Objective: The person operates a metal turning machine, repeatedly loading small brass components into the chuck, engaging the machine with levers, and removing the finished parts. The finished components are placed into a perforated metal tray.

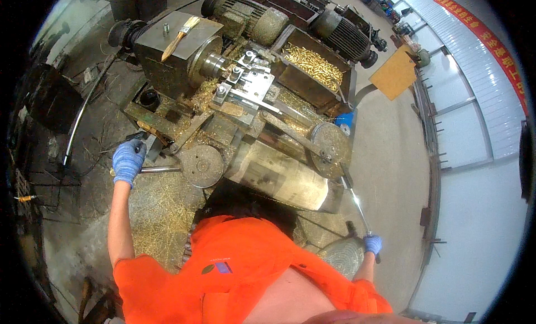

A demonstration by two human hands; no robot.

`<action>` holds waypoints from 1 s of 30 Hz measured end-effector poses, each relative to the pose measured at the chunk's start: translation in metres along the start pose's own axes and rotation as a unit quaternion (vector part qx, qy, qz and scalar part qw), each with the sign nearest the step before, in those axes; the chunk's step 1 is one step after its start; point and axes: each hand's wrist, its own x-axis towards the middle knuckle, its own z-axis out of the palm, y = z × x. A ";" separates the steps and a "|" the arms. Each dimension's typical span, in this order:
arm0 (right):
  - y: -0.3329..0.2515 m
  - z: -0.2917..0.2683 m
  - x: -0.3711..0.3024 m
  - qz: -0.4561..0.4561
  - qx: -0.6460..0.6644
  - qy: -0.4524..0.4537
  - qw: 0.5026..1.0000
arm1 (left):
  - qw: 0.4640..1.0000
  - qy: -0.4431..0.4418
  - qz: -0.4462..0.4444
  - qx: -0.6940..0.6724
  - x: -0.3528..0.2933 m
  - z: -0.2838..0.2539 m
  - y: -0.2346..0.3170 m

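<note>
I stand at a small metal lathe covered in brass-coloured shavings. My left hand (129, 159), in a blue knit glove, is closed over the outer end of a lever (161, 169) that runs to a round disc (202, 166). At the right, my gloved right hand (373, 244) grips the end of a long shiny lever (356, 201), which slopes up to a second disc (329, 148). Ahead of me are the spindle chuck (213, 65) and a tool slide (250, 85) with several bolted blocks. My left fingers are partly hidden from view.
A metal bin (347, 88) behind the slide holds many small brass parts (312, 66). On the headstock (192, 29) lies a paint brush (180, 38). Electric motors (248, 17) stand at the back. A curved metal guard (279, 176) sits before me, and a tan board (393, 73) stands farther right.
</note>
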 end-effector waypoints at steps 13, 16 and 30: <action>0.009 0.016 -0.010 0.022 -0.032 -0.004 0.999 | 1.000 -0.022 -0.016 -0.010 0.000 -0.007 0.005; 0.005 0.014 -0.017 0.009 -0.015 0.012 1.000 | 0.999 -0.023 -0.021 -0.013 -0.002 -0.010 0.005; -0.016 -0.017 -0.058 0.042 0.037 -0.001 0.998 | 1.000 -0.014 -0.023 0.004 -0.001 -0.008 0.003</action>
